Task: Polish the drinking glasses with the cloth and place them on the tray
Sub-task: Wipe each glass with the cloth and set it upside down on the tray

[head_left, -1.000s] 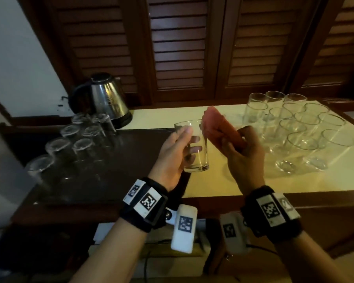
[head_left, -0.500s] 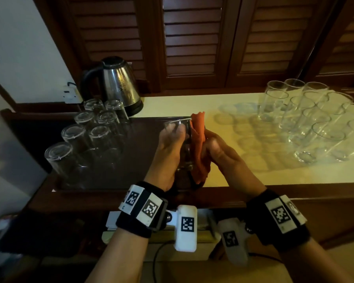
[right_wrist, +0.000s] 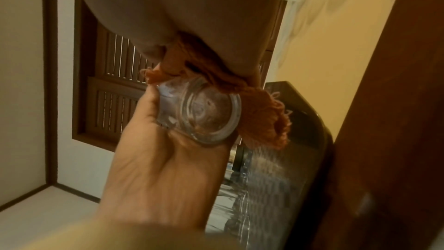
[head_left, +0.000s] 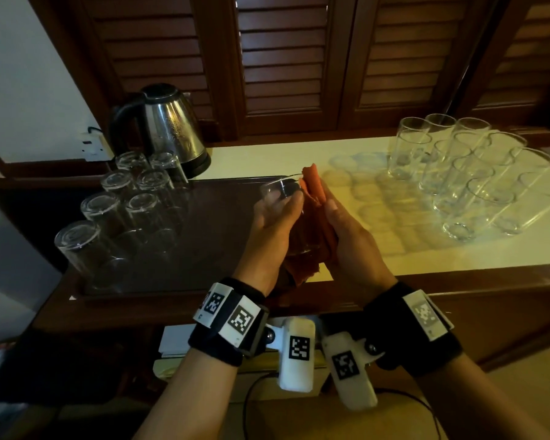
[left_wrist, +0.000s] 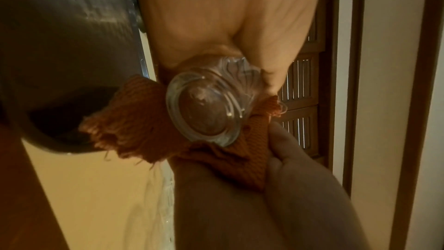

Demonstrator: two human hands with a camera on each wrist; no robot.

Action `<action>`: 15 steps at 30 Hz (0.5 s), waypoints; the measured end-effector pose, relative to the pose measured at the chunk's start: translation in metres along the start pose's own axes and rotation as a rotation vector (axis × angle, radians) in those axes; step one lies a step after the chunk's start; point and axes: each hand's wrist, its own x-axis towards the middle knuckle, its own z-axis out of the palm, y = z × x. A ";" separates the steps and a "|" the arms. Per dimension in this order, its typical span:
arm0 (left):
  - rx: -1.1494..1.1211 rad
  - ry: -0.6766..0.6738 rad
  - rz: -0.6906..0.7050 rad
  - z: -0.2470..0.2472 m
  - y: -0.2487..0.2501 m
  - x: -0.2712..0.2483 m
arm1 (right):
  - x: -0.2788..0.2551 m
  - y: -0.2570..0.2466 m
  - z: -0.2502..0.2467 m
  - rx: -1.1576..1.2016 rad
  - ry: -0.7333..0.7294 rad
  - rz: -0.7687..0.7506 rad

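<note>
A clear drinking glass is held in the air between both hands, over the near edge of the counter. My left hand grips its left side, fingers curled round the wall. My right hand presses an orange cloth against its right side, fingers wrapped round cloth and glass. The wrist views show the thick glass base with the frayed cloth behind it. A dark tray on the left carries several upturned glasses. Upright glasses stand at the right.
A steel kettle stands behind the tray at the back left. The pale counter top runs to a dark wooden front edge. Louvred wooden shutters close off the back.
The cloth, held apart from the glass a second ago, now lies wrapped against its right side. Both hands have come together and the view has tilted down and left.
</note>
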 end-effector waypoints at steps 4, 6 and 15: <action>0.063 -0.084 0.082 0.005 -0.001 0.000 | -0.005 -0.003 -0.001 0.118 0.067 0.074; 0.019 -0.139 0.079 0.004 -0.004 -0.001 | -0.006 -0.003 -0.005 0.256 0.130 0.153; -0.059 -0.238 -0.075 0.006 -0.011 -0.002 | -0.015 -0.005 -0.021 0.399 0.134 0.278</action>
